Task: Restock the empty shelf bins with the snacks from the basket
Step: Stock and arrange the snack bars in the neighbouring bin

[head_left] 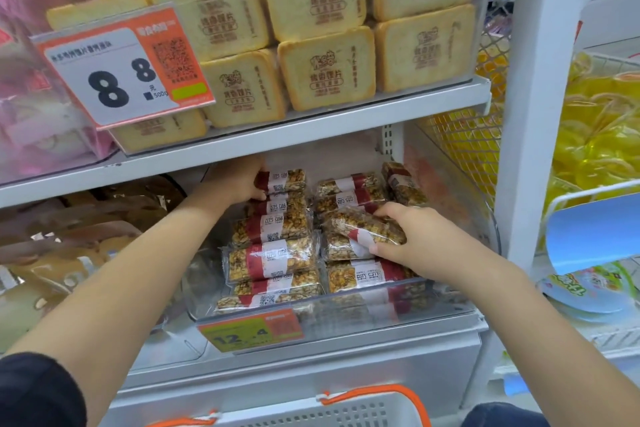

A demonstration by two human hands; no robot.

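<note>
A clear plastic shelf bin [346, 308] holds several wrapped nut-and-grain snack bars with red and white labels, stacked in two columns. My left hand [239, 180] reaches deep into the bin and grips the end of the snack bar at the back of the left column [287, 180]. My right hand [419, 239] holds a snack bar [363, 229] tilted on top of the right column. Only the rim of the white basket [346, 412], with orange handles, shows at the bottom edge.
The shelf above [311, 125] carries toast-shaped yellow packs [325, 69] and a price tag reading 8.8 [121, 69]. A white upright [540, 97] stands right of the bin, with yellow bags [599, 135] beyond. Brown packs [86, 229] fill the bin to the left.
</note>
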